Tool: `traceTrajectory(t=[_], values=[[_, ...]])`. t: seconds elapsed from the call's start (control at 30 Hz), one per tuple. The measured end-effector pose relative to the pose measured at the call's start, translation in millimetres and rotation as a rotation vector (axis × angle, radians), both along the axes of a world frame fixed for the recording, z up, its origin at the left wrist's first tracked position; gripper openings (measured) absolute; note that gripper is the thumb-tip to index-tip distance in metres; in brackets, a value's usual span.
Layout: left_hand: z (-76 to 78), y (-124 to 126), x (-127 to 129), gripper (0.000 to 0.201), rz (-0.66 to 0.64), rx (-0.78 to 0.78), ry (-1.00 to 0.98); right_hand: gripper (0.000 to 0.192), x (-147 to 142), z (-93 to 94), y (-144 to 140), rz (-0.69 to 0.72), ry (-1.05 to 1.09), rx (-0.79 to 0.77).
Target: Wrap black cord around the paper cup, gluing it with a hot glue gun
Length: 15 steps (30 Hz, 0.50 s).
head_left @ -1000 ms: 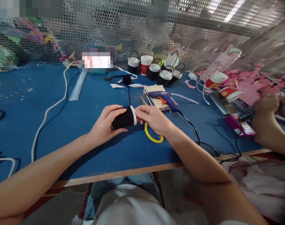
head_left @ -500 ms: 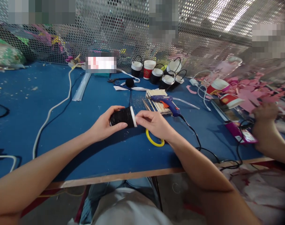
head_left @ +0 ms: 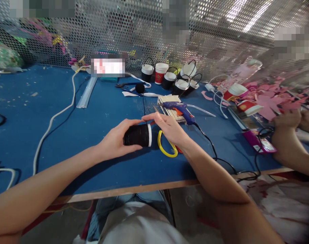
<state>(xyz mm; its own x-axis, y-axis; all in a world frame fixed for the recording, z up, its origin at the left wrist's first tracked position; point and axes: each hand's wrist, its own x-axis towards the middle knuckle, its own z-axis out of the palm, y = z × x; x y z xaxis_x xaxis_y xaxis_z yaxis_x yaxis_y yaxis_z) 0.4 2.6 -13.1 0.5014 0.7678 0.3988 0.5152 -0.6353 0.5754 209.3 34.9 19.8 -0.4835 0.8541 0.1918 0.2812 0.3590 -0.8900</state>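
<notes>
A paper cup [head_left: 136,135] wound with black cord lies on its side just over the table, its white rim facing right. My left hand [head_left: 116,137] is closed around its base end, thumb on the near side and fingers on the far side. Black cord [head_left: 144,103] runs from a small black ball of cord [head_left: 140,88] to the cup's far side near the rim. At that spot the fingertips of my right hand [head_left: 168,127] press together on the cord, close to my left fingertips. Yellow-handled scissors [head_left: 167,154] lie beneath my right hand, partly hidden.
A blue glue gun [head_left: 181,110] rests on a bundle of wooden sticks [head_left: 169,100]. Black-wrapped cups with handles [head_left: 169,81] and a red cup [head_left: 161,74] stand by the mesh wall. At right are pink cutouts [head_left: 268,101] and another person's hands [head_left: 288,122].
My right hand has moved from the cup's rim up and left to the cord at its far side. The cup has shifted slightly right and toward me, still in my left hand.
</notes>
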Motion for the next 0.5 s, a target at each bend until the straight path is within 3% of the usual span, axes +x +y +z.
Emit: traceTrajectory(t=[0.2,0.5], values=[[3.0,-3.8,0.8,0.067,-0.081,0.035,0.101,0.048,-0.3,-2.5,0.5,-0.005,0.027,-0.042],[2.9,-7.3,2.5,0.068,-0.123,0.029,0.200,0.048,-5.6,-0.1,-4.9,0.142,0.022,-0.056]])
